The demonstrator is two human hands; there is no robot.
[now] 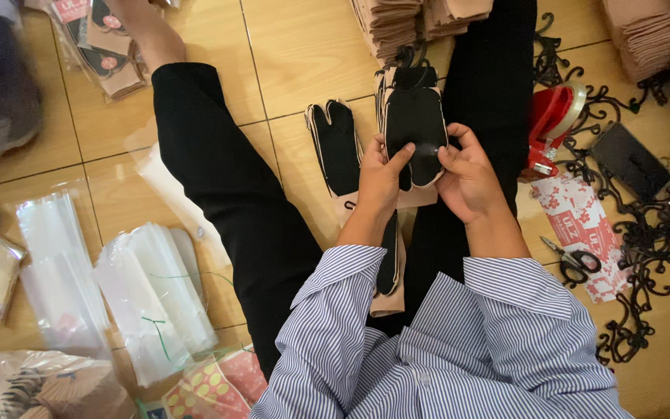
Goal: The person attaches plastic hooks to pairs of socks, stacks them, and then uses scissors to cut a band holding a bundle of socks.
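So the person sits on the tiled floor (304, 46) with legs out, and both hands are on one black split-toe sock (415, 124) lying on the right leg; the left hand (380, 180) pinches its lower left edge, thumb up on the black face, and the right hand (468, 180) closes on the lower right edge, fingers curled round it; neither hand is spread wide, both are grips on the sock. A black hook (406, 56) seems to sit at the sock's top end, though it's hard to tell how it attaches.

If it were me, I'd keep the sock flat against the leg and pull both edges out evenly so the beige lining doesn't bunch; thumbs stay on top, fingers underneath, light tension only, since this fabric looks thin and stretchy; I'd also keep the toe split pointing away so it lines up with the hook.

A second black sock (336, 143) lies on the floor between the legs, just beside the held one; stacks of folded beige socks (388, 25) sit past the feet; a red tape dispenser (552, 124), scissors (575, 260) and a heap of loose black hooks (645, 233) are off to the right; clear plastic bags (149, 295) are piled on the left, well apart from the hands.
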